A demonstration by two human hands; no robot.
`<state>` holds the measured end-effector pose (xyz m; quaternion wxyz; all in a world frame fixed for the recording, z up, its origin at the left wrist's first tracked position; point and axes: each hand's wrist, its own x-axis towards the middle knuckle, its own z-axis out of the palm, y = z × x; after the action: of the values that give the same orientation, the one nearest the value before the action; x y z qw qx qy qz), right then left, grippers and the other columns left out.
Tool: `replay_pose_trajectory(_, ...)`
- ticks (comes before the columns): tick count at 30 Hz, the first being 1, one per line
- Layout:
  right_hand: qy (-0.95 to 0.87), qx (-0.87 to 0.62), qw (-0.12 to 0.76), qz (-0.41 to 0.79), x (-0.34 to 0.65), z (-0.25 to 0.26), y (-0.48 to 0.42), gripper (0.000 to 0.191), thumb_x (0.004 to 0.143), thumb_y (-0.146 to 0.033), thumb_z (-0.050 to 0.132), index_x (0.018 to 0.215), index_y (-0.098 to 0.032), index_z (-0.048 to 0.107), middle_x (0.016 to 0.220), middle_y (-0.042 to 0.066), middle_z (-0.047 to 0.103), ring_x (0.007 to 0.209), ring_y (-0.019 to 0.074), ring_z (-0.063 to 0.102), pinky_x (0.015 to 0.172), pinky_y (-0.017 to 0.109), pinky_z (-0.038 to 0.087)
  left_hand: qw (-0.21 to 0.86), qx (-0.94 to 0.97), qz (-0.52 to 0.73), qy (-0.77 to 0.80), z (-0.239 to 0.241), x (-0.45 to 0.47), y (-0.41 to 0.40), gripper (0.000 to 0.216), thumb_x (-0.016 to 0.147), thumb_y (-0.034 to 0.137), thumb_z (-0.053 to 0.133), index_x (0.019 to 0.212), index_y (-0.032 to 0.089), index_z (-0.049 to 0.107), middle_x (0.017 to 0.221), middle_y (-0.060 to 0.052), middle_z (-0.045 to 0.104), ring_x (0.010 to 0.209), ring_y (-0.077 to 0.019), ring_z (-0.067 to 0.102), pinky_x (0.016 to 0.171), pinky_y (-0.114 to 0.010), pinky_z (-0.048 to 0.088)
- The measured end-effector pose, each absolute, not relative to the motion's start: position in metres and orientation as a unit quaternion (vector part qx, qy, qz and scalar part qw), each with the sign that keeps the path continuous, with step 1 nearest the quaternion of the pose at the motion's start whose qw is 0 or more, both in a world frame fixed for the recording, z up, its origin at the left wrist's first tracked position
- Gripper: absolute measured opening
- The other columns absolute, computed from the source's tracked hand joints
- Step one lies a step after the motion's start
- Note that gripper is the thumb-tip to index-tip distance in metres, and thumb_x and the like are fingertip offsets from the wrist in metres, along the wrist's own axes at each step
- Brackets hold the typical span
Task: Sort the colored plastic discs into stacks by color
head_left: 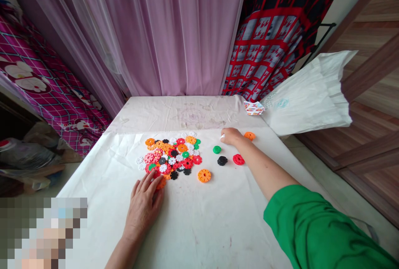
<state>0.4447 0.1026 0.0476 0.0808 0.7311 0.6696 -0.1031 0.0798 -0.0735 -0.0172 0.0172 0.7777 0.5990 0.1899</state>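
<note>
the left hand (145,202) has fingers slightly spread, at the near edge of the pile (174,152); a careless drag may scatter it. the right forearm (262,163) passes close to the red stack (238,159) and could topple it. farther, the right hand (231,135) pinches a white piece (222,136), which may slip.

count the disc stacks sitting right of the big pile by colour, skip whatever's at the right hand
Orange stacks: 2
Green stack: 1
Black stack: 1
Red stack: 1
Total: 5 stacks visible
</note>
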Motion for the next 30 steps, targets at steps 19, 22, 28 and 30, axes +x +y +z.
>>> replay_pose_trajectory(19, 0.745, 0.654, -0.009, -0.129, 0.48, 0.035, -0.02, 0.037, 0.079, -0.022, 0.059, 0.115, -0.026, 0.065, 0.114, 0.006, 0.062, 0.104, 0.019, 0.059, 0.089, 0.026, 0.04, 0.016, 0.778, 0.208, 0.592, -0.02, 0.079, -0.072, 0.038, 0.092, 0.035, 0.044, 0.126, 0.029, 0.06, 0.142, -0.007, 0.054, 0.131, -0.026, 0.049, 0.109, -0.051, 0.036)
replay_pose_trajectory(22, 0.736, 0.665, 0.016, -0.124, 0.48, 0.034, -0.008, 0.033, 0.076, -0.022, 0.061, 0.109, -0.025, 0.067, 0.105, 0.005, 0.062, 0.092, 0.018, 0.06, 0.081, 0.025, 0.041, 0.014, 0.779, 0.202, 0.593, -0.02, 0.079, -0.072, 0.038, 0.093, 0.036, 0.042, 0.125, 0.029, 0.06, 0.142, -0.007, 0.054, 0.131, -0.0261, 0.049, 0.109, -0.052, 0.036)
replay_pose_trajectory(28, 0.705, 0.702, 0.064, -0.075, 0.493, 0.037, 0.037, 0.035, 0.079, -0.024, 0.06, 0.113, -0.022, 0.067, 0.107, 0.008, 0.066, 0.095, 0.0201, 0.061, 0.078, 0.025, 0.04, 0.004, 0.781, 0.209, 0.588, -0.021, 0.078, -0.071, 0.038, 0.092, 0.035, 0.043, 0.126, 0.029, 0.06, 0.14, -0.008, 0.056, 0.13, -0.0265, 0.05, 0.11, -0.053, 0.035)
replay_pose_trajectory(30, 0.69, 0.717, 0.071, -0.068, 0.494, 0.038, 0.052, 0.035, 0.079, -0.024, 0.06, 0.114, -0.022, 0.067, 0.11, 0.01, 0.067, 0.098, 0.0218, 0.061, 0.079, 0.026, 0.04, 0.004, 0.782, 0.211, 0.586, -0.022, 0.077, -0.071, 0.038, 0.092, 0.034, 0.044, 0.126, 0.029, 0.06, 0.14, -0.008, 0.056, 0.13, -0.0264, 0.05, 0.109, -0.052, 0.036)
